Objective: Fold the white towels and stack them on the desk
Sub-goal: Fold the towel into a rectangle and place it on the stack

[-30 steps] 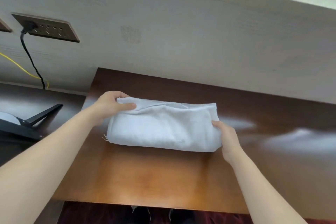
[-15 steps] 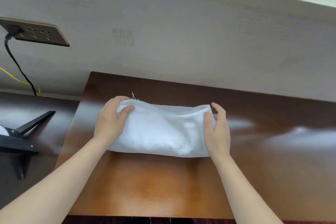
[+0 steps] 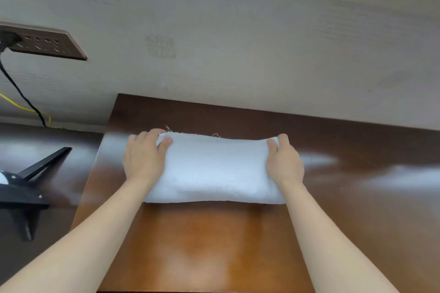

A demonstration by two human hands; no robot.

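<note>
A folded white towel (image 3: 214, 169) lies flat on the glossy brown desk (image 3: 207, 245), its long side running left to right, a loose thread at its far edge. My left hand (image 3: 144, 156) grips its left end, thumb on top near the far corner. My right hand (image 3: 283, 162) grips its right end the same way. Both forearms reach in from the bottom of the view.
A pale wall (image 3: 238, 43) rises right behind the desk. A brown socket panel (image 3: 45, 44) with a black cable (image 3: 19, 93) and a yellow wire sits at the left. A black stand (image 3: 26, 190) is on the lower surface left of the desk.
The towel went from held slightly raised to lying flat on the desk. Both hands shifted onto its two ends and now press on top of it.
</note>
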